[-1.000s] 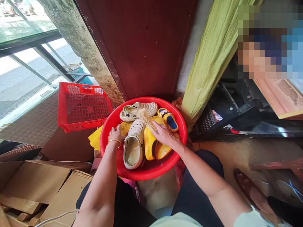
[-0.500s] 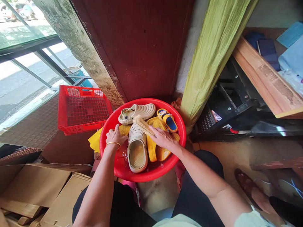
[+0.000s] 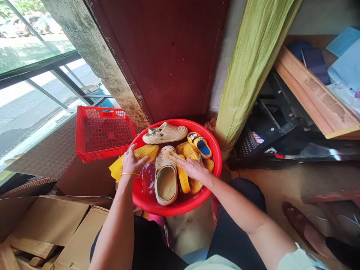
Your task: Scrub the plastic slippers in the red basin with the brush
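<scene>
A red tub [image 3: 174,210] stands before my knees with a little water and several shoes in it. My right hand [image 3: 194,168] is closed on a pale scrub brush [image 3: 173,158], its bristles over the toe of a beige clog [image 3: 166,183]. The brush is partly blurred and blends with the clog. My left hand [image 3: 132,160], thumb and fingers apart, is by the tub's left rim, holding nothing. Farther back lies another beige clog [image 3: 170,134]. Yellow slippers [image 3: 184,180] and a small blue-and-yellow sandal [image 3: 200,145] lie to the right. A yellow textured piece [image 3: 148,151] is beyond my left hand.
A red plastic crate [image 3: 105,135] stands left of the tub, with flattened cardboard [image 3: 50,217] nearer me. A maroon door [image 3: 165,60] and a green curtain [image 3: 250,67] are behind. At right are a wooden drawer [image 3: 317,93] and another person's foot [image 3: 305,228].
The brush has shifted slightly right and down along the clog's toe. My left hand has moved a little off the clog's side. The far clog has turned slightly, and the view has shifted a bit.
</scene>
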`<state>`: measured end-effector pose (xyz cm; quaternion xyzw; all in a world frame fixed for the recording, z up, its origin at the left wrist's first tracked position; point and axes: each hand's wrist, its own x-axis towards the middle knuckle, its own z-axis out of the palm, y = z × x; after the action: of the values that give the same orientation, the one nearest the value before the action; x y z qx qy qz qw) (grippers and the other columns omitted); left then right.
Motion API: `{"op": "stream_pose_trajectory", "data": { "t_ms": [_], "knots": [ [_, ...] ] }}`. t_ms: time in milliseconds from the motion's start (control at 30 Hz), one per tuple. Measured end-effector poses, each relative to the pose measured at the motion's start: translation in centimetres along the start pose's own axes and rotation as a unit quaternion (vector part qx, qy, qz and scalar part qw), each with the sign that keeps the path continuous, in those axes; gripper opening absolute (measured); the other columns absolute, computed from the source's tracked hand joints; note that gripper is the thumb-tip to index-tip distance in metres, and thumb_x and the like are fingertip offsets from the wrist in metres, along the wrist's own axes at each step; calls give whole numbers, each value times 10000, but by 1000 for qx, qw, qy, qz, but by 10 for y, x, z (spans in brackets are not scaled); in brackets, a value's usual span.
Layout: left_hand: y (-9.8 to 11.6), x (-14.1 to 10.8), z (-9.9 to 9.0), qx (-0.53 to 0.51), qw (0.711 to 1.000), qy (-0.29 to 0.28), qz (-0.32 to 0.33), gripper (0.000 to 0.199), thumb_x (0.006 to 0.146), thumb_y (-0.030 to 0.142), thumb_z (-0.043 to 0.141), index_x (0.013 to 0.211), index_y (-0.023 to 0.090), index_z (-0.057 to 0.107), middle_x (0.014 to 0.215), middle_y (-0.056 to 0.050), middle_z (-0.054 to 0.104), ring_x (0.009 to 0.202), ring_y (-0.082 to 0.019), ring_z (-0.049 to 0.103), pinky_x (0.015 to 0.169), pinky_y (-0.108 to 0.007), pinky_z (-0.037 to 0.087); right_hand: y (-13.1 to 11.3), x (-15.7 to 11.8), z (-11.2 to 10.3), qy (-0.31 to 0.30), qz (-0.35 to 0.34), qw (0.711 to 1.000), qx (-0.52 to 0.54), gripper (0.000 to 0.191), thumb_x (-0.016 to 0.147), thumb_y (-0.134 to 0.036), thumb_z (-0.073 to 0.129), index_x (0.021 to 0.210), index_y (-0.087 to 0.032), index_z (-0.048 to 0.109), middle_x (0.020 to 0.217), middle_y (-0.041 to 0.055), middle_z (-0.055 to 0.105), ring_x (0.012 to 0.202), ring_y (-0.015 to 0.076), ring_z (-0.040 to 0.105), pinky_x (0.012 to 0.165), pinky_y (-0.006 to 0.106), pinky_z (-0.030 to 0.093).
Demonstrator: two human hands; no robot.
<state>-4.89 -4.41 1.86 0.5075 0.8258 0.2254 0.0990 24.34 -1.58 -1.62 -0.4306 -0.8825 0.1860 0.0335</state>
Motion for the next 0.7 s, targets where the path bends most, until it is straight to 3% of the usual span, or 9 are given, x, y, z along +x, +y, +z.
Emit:
{"op": "stream_pose_trajectory", "data": {
  "t_ms": [233, 367, 433, 500, 600, 700],
  "knots": [
    [0, -10, -21, -23, 999, -2, 28, 917, 701, 490, 762, 1524, 228, 454, 1431, -163, 607, 1339, -392, 555, 1134, -535, 432, -1, -3, -3, -17, 18, 999, -26, 595, 1020, -199, 425, 1591, -364, 453, 1123, 129, 749, 956, 292, 738, 854, 422, 577],
    [7, -13, -27, -119, 991, 15, 52, 903, 675, 539, 791, 1478, 252, 494, 1438, -132, 607, 1298, -355, 592, 1123, -509, 454, 6, 4, -1, -18, 27, 999, -2, 562, 1029, -224, 433, 1590, -267, 445, 1141, 143, 755, 1032, 295, 734, 886, 395, 570],
    [15, -16, -18, -209, 977, 9, 49, 929, 655, 549, 810, 1472, 241, 493, 1434, -135, 605, 1274, -331, 610, 1091, -479, 487, 12, 12, -6, 7, 58, 998, 25, 568, 1040, -253, 430, 1603, -183, 410, 1161, 171, 754, 1061, 296, 730, 920, 395, 565],
    [26, -20, 0, -307, 951, -9, 29, 953, 635, 554, 829, 1461, 214, 497, 1422, -154, 605, 1255, -315, 626, 1052, -447, 516, 17, 19, -14, 75, 94, 991, 52, 587, 1053, -258, 388, 1620, -111, 360, 1257, 211, 720, 1145, 303, 701, 984, 414, 549],
    [41, -26, 32, -410, 910, -53, -30, 908, 662, 595, 813, 1408, 157, 537, 1378, -199, 622, 1221, -315, 649, 1007, -438, 538, 12, 20, -25, 175, 85, 977, 83, 595, 1068, -262, 328, 1644, -111, 322, 1416, 219, 633, 1269, 302, 628, 1062, 422, 517],
    [47, -28, 55, -429, 897, -103, -27, 821, 691, 612, 808, 1330, 141, 601, 1334, -199, 660, 1208, -323, 656, 1013, -455, 531, -7, 8, -21, 140, 46, 987, 70, 580, 1083, -324, 329, 1656, -234, 345, 1339, 171, 672, 1093, 294, 694, 946, 405, 570]
  ]
}}
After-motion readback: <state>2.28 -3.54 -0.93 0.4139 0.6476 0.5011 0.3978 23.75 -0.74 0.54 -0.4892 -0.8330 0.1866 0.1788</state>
